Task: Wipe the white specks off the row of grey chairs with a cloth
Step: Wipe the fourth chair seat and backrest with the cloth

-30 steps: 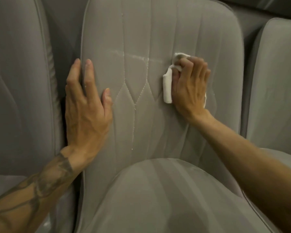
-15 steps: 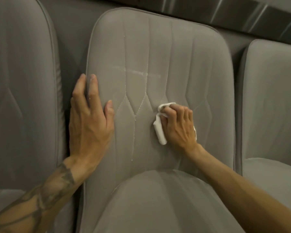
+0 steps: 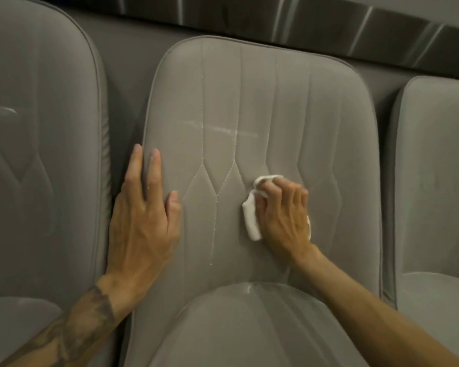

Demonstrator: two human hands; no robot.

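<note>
At the centre of the frame, on the backrest of the middle chair (image 3: 263, 102), the right hand (image 3: 284, 218) grips a folded white cloth (image 3: 251, 221) and presses it against the grey fabric just right of the diamond stitching. The left hand (image 3: 143, 221) lies flat with straight fingers on the backrest's left edge, holding nothing and seemingly steadying the chair. The step in hand looks like wiping this backrest, and it is not finished. A pale white streak (image 3: 223, 129) crosses the panel above both hands, and white specks (image 3: 214, 234) dot the seam between them. The next move likely calls for carrying the cloth up and left over the streak, then down that seam, with firm pressure. The upholstery is matte and channel-stitched. A left chair (image 3: 37, 128) and a right chair (image 3: 435, 154) flank the middle one, and a dark glossy band (image 3: 329, 22) runs along the top.
</note>
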